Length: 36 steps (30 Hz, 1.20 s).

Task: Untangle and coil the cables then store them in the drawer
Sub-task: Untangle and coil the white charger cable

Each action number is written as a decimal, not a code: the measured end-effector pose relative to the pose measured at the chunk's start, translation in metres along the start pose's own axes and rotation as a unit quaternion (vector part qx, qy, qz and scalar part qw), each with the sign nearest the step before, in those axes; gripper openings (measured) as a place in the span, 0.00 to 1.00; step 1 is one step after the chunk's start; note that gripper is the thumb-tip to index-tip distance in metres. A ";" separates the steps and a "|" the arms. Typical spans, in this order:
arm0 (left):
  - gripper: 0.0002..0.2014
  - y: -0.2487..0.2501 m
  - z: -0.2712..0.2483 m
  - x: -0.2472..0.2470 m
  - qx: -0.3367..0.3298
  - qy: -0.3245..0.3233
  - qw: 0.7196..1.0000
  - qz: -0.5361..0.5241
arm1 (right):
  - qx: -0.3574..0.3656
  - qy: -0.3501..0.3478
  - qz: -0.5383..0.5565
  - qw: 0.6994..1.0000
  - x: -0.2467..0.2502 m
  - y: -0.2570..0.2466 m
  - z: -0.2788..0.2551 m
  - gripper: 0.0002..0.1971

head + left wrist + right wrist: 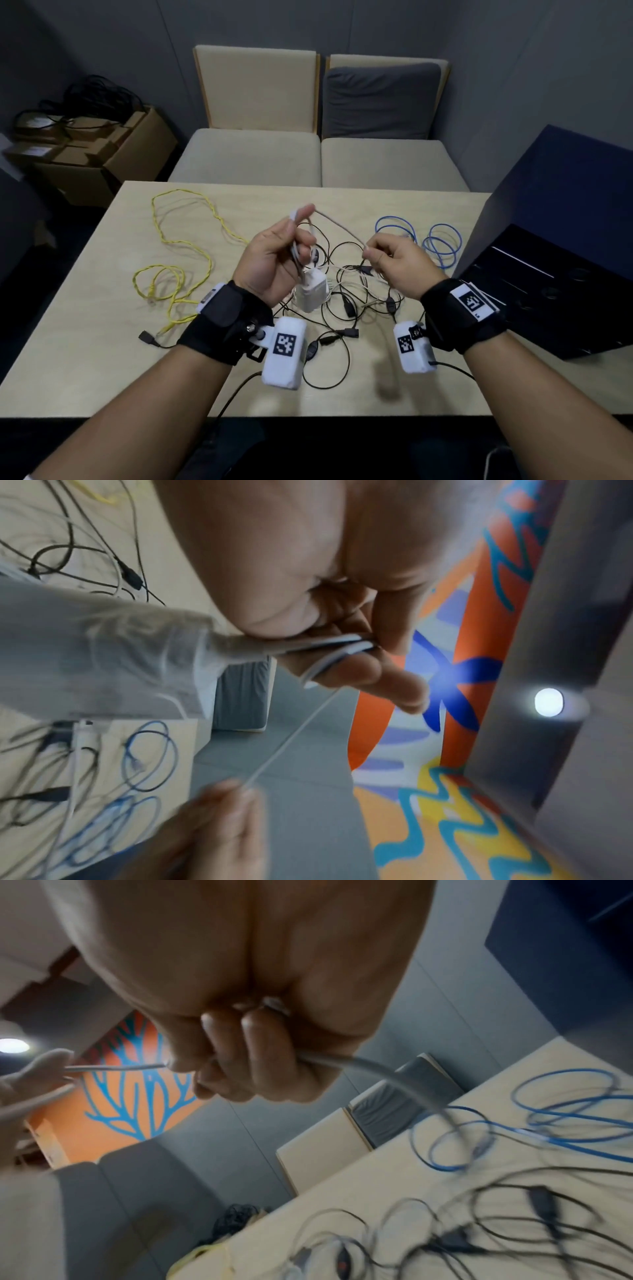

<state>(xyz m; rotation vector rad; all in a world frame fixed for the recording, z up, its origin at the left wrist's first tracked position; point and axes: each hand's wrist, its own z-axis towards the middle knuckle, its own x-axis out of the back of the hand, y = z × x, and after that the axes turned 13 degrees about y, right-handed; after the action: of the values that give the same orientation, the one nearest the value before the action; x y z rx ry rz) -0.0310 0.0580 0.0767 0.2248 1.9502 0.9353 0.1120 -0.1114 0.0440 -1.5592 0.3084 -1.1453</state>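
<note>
Though thin, the white cable (295, 734) runs taut; its charger (312, 289) dangles.

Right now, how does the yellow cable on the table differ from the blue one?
The yellow cable sprawls in long, loose bends over the left side of the table; the blue cable sits in small round loops on the right. The yellow cable looks twisted like a braid; the blue cable looks smooth. Both lie loose on the table.

white charger (103, 653) blurred; black cables (544, 1204) smeared; drawer unit (565, 205) cut off right.
</note>
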 end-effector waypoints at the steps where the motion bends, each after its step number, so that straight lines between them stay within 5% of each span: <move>1: 0.14 0.004 0.002 0.001 -0.001 0.013 1.000 -0.016 | -0.004 -0.011 -0.026 1.000 0.000 0.005 -0.003 0.12; 10: 0.19 0.011 0.013 -0.001 -0.054 0.029 0.997 -0.040 | 0.046 -0.086 -0.119 0.988 -0.022 0.010 -0.029 0.09; 19: 0.27 -0.007 0.028 0.013 -0.178 0.088 0.956 0.215 | 0.160 -0.149 -0.140 0.966 -0.025 -0.037 -0.041 0.08; 25: 0.16 -0.016 0.017 0.017 -0.152 -0.009 0.892 0.427 | 0.212 -0.030 -0.126 0.969 0.002 -0.061 -0.015 0.10; 30: 0.15 -0.006 0.004 0.006 -0.107 -0.096 0.859 0.491 | 0.205 0.037 -0.135 0.969 0.014 -0.061 0.005 0.08; 36: 0.15 0.003 -0.007 -0.006 -0.093 -0.120 0.881 0.448 | 0.180 0.069 -0.123 0.974 0.020 -0.058 0.014 0.06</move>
<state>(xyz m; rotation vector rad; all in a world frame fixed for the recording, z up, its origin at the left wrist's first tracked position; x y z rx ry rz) -0.0339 0.0537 0.0852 1.1403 1.4745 1.5767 0.1121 -0.0972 0.1055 -1.2218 -0.0070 -1.4177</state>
